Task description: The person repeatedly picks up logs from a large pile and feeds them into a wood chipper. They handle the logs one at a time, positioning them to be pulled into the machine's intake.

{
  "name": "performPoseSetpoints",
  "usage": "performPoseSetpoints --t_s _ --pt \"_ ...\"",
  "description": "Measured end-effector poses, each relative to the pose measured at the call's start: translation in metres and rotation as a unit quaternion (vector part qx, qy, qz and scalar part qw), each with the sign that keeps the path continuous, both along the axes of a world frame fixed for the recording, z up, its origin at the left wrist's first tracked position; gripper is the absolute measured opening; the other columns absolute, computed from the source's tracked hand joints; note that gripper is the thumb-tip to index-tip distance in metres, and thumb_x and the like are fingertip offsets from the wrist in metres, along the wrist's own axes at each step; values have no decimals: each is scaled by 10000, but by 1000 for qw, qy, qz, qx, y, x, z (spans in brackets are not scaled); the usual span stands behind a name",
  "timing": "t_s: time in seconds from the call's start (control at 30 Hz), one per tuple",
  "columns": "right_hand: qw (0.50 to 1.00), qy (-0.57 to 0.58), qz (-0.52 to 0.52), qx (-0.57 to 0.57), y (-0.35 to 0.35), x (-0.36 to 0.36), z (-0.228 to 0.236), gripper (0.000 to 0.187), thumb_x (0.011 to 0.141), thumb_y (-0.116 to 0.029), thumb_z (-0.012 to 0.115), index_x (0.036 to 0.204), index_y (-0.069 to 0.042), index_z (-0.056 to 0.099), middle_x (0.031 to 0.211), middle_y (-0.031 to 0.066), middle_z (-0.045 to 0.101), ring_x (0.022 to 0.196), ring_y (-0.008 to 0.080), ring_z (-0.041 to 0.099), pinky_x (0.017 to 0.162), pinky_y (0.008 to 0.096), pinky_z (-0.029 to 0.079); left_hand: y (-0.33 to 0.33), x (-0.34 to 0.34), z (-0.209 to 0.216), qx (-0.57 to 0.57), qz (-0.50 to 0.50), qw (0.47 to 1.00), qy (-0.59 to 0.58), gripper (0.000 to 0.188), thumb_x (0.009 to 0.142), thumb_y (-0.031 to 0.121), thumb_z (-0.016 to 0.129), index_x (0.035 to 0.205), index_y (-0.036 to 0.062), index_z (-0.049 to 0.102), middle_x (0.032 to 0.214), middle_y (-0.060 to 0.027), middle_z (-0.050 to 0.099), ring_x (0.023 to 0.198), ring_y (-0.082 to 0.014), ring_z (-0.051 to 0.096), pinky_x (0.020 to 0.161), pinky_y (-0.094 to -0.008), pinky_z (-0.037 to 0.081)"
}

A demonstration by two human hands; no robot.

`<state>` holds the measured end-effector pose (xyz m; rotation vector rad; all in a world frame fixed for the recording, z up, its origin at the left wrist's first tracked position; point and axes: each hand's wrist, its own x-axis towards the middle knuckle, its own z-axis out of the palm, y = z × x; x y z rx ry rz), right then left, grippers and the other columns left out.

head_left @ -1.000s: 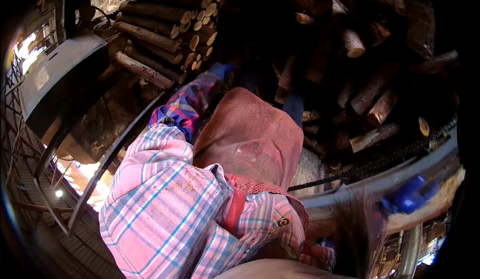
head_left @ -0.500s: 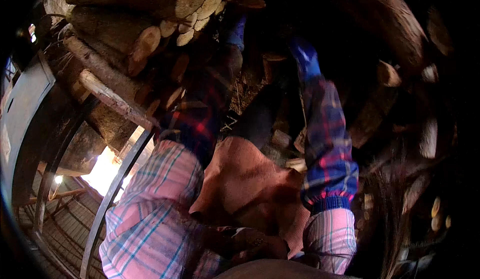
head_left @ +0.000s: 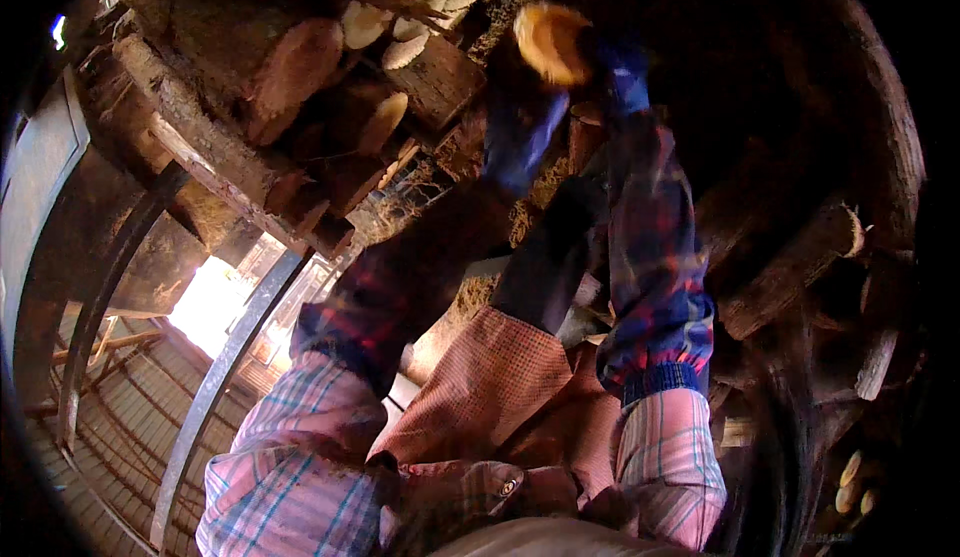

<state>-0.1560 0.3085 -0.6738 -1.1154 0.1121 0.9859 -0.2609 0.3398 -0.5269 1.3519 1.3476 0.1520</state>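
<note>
Both of my hands wear blue gloves and reach forward into shadow at the top of the view. Between them is a piece of log (head_left: 553, 45), its pale round cut end facing me and smeared by motion. My right hand (head_left: 626, 79) is closed against the log's right side. Below the log's left side, my left hand (head_left: 522, 145) is closed on it from underneath, with its fingers partly lost in the dark. Plaid cuffed sleeve covers (head_left: 655, 287) run up both forearms over a pink checked shirt.
Stacked logs (head_left: 290, 77) with pale cut ends fill the upper left. More split wood (head_left: 790, 272) lies in the dark at right. A curved metal bar (head_left: 225, 402) stands at lower left before a bright opening. An orange-brown checked cloth (head_left: 485, 377) hangs over my lap.
My left hand has moved right and nearer, toward my right hand. The log's pale end now shows between the gloves. The view has shifted, and the woodpile at left appears closer.
</note>
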Motion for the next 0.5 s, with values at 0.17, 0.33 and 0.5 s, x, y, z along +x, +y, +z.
performPoseSetpoints --t_s 0.17,0.33,0.5 --pt "986 105 116 -60 -38 -2 57 288 855 -253 647 1033 -28 675 918 47 661 844 149 597 746 299 480 -23 -71 43 -152 -68 978 125 640 844 356 648 1358 91 371 1335 -107 415 1215 -253 430 1017 -378 391" --pt "981 148 120 -23 -44 -79 130 268 880 -237 650 1049 -29 637 927 35 640 853 118 571 770 272 462 -36 -117 38 -157 115 980 47 579 837 380 630 1303 91 441 1285 -100 474 1172 -241 475 994 -373 407" --pt "963 257 51 65 -81 -148 203 199 866 -129 659 1030 -20 630 988 39 618 929 115 544 851 284 454 -46 -156 83 41 -8 988 150 514 832 356 632 1251 83 514 1241 -99 534 1122 -239 527 962 -372 431"
